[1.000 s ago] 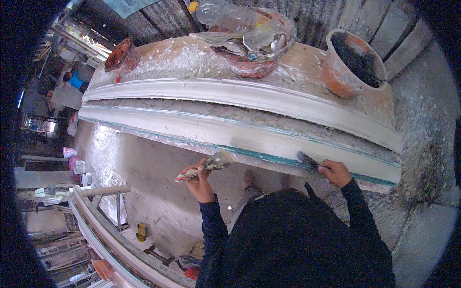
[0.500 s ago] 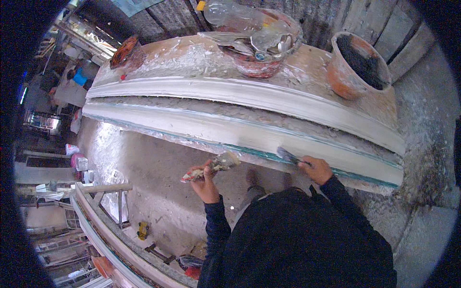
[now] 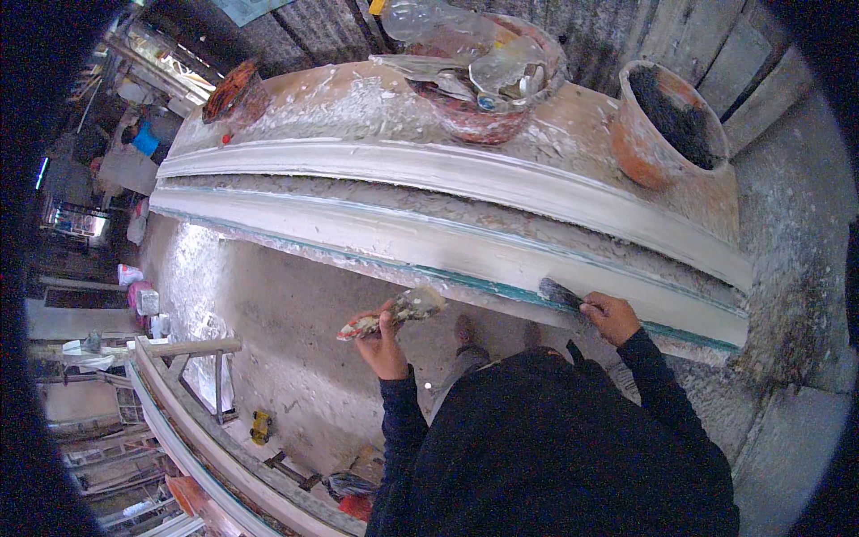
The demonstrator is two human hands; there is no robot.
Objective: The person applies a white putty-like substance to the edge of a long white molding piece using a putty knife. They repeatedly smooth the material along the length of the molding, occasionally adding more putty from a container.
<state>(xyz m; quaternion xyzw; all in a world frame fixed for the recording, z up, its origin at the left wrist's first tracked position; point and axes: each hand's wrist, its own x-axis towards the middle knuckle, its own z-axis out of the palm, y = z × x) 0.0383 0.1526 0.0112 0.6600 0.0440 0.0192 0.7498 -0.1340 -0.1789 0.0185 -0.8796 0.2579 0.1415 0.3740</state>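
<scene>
Two tools in play: my right hand (image 3: 613, 318) grips a brush (image 3: 559, 293) pressed on the near edge of the long white plaster moulding (image 3: 429, 242), while my left hand (image 3: 383, 345) holds a plaster-caked trowel (image 3: 394, 313) clear below it. I judge I'm smoothing the edge; next calls for a steady stroke along it.

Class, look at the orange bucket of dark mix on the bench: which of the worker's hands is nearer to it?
Right. The right hand works a tool along the bench's front edge, below the orange bucket. The left hand holds a trowel off the bench, much farther left.
</scene>
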